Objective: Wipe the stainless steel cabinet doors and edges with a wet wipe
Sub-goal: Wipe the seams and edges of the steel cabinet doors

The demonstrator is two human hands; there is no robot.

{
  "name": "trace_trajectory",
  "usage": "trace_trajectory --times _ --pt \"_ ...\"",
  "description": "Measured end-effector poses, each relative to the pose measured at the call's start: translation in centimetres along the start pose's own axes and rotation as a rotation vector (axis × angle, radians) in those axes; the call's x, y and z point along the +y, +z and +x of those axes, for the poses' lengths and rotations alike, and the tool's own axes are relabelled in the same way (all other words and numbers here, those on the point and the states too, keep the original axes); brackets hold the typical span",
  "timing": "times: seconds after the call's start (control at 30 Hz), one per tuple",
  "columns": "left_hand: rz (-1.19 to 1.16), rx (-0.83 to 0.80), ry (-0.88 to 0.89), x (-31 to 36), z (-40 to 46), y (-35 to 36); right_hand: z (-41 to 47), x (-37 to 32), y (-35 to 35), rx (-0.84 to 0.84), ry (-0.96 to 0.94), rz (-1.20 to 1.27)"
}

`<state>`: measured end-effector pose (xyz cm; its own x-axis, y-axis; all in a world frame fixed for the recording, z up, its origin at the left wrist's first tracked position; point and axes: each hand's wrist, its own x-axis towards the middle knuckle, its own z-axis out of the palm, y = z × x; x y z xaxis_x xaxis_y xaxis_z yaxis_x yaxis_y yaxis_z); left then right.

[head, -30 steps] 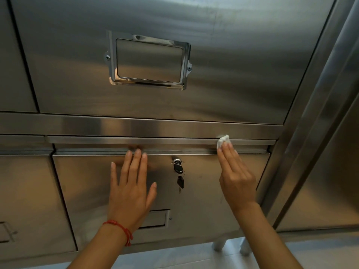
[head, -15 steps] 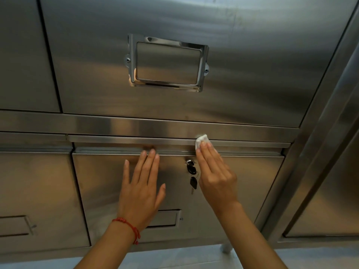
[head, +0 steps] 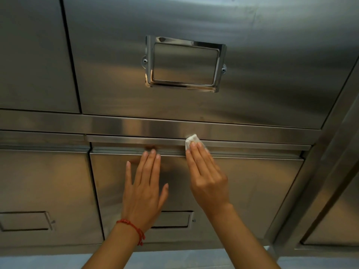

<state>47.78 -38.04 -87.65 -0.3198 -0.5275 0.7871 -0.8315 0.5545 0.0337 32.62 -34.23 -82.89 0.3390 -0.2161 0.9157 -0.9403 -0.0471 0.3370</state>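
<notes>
My right hand (head: 208, 177) has slid the wet wipe (head: 192, 141) leftward along the door's top edge (head: 136, 141), fingers flat, pressing it there. My left hand (head: 144, 188) stays spread, bracing the lower cabinet door (head: 252, 191). Left stretch remains.

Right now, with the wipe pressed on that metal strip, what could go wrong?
1. The wet wipe is a small wad under the right hand's straight fingertips, not gripped; it might slip out along the door's top edge.
2. The bare left hand lies flat on the lower door and may leave fresh fingerprints on the steel.
</notes>
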Motion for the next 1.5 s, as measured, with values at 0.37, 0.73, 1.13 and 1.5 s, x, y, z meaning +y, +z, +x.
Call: trace_trajectory --times 0.37,0.73,1.13,1.5 --pt "-0.028 -0.011 -0.036 -1.6 -0.2 -0.5 1.4 -2.7 1.0 0.012 -0.032 0.035" --pt "-0.006 -0.003 -0.055 -2.7 -0.7 -1.4 2.6 -4.6 1.5 0.028 -0.067 0.092" --pt "0.012 -0.071 -0.100 -2.2 -0.8 -3.1 2.7 -4.4 0.4 0.003 -0.131 0.191" --pt "-0.117 -0.122 -0.093 0.4 -0.5 -4.9 1.7 -1.3 -2.0 -0.006 -0.083 0.207"
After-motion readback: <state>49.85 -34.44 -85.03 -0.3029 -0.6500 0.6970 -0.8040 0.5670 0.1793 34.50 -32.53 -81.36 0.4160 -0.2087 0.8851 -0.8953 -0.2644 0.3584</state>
